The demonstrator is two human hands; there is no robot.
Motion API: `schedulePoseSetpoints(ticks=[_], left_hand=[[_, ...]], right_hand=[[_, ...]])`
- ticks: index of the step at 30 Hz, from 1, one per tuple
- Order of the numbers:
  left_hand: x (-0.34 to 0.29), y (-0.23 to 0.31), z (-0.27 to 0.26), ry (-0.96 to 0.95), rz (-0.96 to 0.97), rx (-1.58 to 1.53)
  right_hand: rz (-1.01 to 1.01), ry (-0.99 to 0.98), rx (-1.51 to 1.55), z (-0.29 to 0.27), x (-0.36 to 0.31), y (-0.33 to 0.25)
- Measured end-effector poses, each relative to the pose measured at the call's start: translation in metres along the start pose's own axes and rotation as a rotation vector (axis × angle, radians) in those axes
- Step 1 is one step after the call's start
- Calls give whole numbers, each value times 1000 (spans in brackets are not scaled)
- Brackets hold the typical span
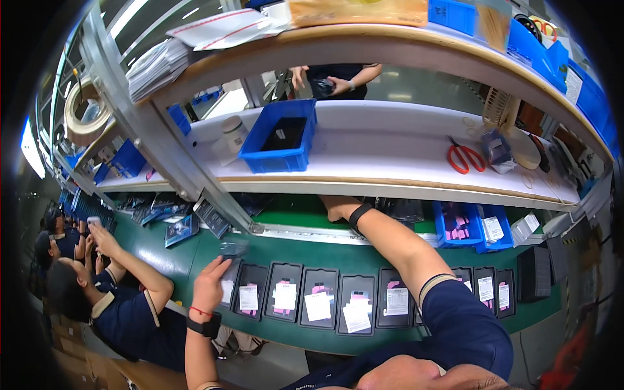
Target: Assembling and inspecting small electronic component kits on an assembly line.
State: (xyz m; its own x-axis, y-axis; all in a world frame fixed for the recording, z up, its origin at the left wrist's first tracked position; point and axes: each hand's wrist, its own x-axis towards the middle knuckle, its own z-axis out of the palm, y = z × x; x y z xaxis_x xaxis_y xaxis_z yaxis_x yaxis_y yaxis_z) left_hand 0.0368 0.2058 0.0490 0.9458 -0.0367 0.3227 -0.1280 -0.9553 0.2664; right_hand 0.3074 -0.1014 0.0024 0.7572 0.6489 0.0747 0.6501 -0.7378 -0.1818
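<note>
My left hand [209,281] is raised at the left end of a row of shallow black trays, fingers closed on a small dark translucent plastic packet [234,248]. My right arm stretches forward across the row. My right hand [339,207] reaches beneath the lower shelf's front edge, where its fingers are hidden. The trays, among them a middle tray [356,328], hold pink pieces with white printed slips [318,306] on top. Dark plastic bags [400,209] lie under the shelf to the right of my right hand.
A shelf [390,185] bears a blue bin [276,162], a white jar [234,132] and red-handled scissors [465,157]. Blue boxes [458,224] and stacked black trays [534,273] stand right on the green table [260,342]. Co-workers sit left [133,325] and stand opposite [341,81].
</note>
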Motion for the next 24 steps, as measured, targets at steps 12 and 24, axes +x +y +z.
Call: schedulePoseSetpoints(ticks=[12, 24], left_hand=[[-61, -70, 30, 40, -8, 56], [-70, -55, 23, -388, -187, -112]], right_hand=[[-230, 550, -273, 3, 6, -4], [-361, 67, -125, 72, -86, -286]])
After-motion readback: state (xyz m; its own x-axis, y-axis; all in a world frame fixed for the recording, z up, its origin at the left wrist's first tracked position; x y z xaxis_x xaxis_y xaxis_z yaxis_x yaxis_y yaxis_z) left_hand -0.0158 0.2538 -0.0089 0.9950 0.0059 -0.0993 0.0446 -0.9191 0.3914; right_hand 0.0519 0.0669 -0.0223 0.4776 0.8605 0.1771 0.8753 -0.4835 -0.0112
